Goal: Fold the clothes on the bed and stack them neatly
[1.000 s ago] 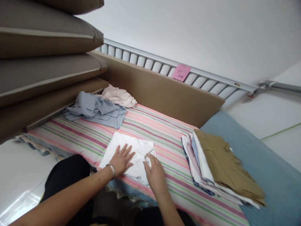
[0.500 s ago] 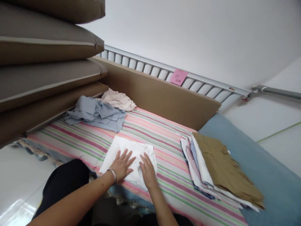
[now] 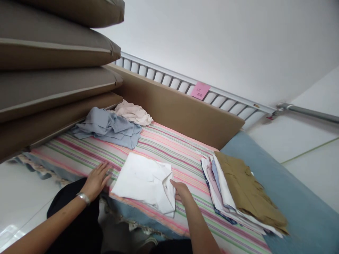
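Note:
A white folded shirt (image 3: 144, 180) lies flat on the striped sheet (image 3: 169, 146), its collar end toward the right. At that right edge is my right hand (image 3: 182, 192), thumb and curled fingers closed on the fabric; the fingertips are partly hidden beneath the hand. My left hand (image 3: 95, 180), with a silver bracelet at its wrist, is beside the left end of the shirt, apart from it. Its fingers are stretched out over the sheet's edge and hold nothing.
A stack of folded clothes, brown on top (image 3: 246, 187), lies on the right. Crumpled blue-grey cloth (image 3: 108, 127) and pale pink cloth (image 3: 134, 112) are at the back left, beside stacked brown cushions (image 3: 55, 81). A brown panel (image 3: 180, 106) stands along the back.
Both hands have left the top of the white shirt. My left hand moved left off it; my right hand moved to its right edge and closed there.

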Demonstrator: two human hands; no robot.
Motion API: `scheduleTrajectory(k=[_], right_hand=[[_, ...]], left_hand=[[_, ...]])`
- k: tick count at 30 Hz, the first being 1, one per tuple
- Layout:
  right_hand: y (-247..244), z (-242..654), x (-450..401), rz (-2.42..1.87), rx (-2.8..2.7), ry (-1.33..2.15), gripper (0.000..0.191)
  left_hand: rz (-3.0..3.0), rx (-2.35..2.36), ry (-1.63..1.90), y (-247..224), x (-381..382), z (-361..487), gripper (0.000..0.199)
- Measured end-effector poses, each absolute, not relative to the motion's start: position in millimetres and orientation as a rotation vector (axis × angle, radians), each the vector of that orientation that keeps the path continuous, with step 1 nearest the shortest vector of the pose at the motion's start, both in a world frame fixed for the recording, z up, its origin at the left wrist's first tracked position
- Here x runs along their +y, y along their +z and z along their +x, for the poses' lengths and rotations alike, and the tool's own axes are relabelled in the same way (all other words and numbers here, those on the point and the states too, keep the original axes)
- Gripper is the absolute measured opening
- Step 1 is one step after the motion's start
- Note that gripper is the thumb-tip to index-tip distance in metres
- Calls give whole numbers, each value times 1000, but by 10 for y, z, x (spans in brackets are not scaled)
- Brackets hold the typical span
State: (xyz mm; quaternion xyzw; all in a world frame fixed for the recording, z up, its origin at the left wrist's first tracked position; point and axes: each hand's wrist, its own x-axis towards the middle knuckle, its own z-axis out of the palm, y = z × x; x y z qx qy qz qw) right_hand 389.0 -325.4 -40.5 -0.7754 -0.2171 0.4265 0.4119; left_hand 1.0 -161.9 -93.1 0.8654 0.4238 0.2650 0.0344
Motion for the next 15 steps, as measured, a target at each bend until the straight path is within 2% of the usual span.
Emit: scheduleTrajectory(k=[5,15], right_hand=[[-341,3756,-3228,-1760,-505,1271,41],[-392,3682,-3214,-1604,-460,1233,44]], left_hand=[[2666,1369,755,-1067,-1692,-214,48],[2679,1399,739,-1006,-1724,-126,48]])
